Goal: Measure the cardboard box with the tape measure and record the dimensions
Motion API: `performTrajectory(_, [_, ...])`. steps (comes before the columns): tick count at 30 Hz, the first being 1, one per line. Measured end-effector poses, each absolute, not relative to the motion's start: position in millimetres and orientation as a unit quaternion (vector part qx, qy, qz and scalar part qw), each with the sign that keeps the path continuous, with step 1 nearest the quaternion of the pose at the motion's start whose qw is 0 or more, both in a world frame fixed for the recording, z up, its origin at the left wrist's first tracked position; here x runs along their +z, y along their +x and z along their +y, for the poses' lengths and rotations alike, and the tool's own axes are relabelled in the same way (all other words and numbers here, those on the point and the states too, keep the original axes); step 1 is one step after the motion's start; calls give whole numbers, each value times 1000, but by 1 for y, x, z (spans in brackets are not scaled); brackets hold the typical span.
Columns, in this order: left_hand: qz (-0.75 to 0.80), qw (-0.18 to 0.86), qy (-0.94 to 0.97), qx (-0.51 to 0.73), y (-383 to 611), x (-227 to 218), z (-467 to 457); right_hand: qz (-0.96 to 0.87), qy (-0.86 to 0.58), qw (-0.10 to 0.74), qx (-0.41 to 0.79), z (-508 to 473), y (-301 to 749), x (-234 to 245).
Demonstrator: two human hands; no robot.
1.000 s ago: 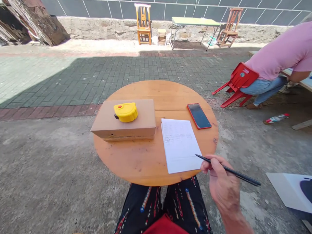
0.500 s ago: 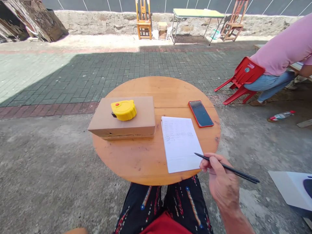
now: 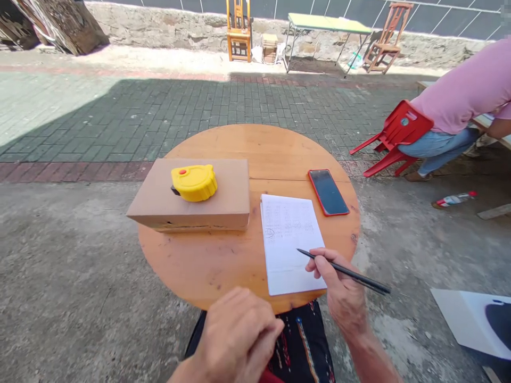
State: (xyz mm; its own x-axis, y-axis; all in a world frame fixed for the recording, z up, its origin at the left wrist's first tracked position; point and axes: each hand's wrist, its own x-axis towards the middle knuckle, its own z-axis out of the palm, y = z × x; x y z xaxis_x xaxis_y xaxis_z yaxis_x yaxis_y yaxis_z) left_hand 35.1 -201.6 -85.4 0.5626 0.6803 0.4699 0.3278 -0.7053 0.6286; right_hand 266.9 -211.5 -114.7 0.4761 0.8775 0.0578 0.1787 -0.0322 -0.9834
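Note:
My right hand (image 3: 343, 292) pinches a slim black pen (image 3: 351, 274), its tip over the lower part of a white sheet of paper (image 3: 293, 274) with handwriting on its upper half. My left hand (image 3: 239, 330) hovers over the near table edge, left of the paper. Its fingers are curled in, slightly blurred, and nothing shows in them. A yellow tape measure (image 3: 195, 183) with a red button rests on a brown cardboard box (image 3: 231, 197) at the table's left. Right of the paper's top lies a phone (image 3: 329, 192) with a red edge.
Everything stands on a round wooden table (image 3: 271, 141) in front of my knees. To the right, a person in a pink shirt (image 3: 467, 85) sits on a red plastic chair (image 3: 411, 125). A bottle (image 3: 455, 199) lies on the ground. Farther back are a folding table (image 3: 327, 22) and wooden chairs (image 3: 238, 34).
My left hand has come up from the bottom edge to above the near table edge. My right hand has moved left with the pen, farther over the paper. The view has shifted slightly.

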Motion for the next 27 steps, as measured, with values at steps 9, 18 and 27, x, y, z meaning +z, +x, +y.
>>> performTrajectory(9, [312, 220, 888, 257, 96, -118, -173, -509, -661, 483, 266, -178, 264, -122])
performTrajectory(18, [346, 121, 893, 260, 100, -137, -158, -540, -651, 457, 275, -161, 261, -129])
performTrajectory(27, [370, 122, 875, 288, 104, -145, -156, -570, -647, 448, 236, -158, 259, -129])
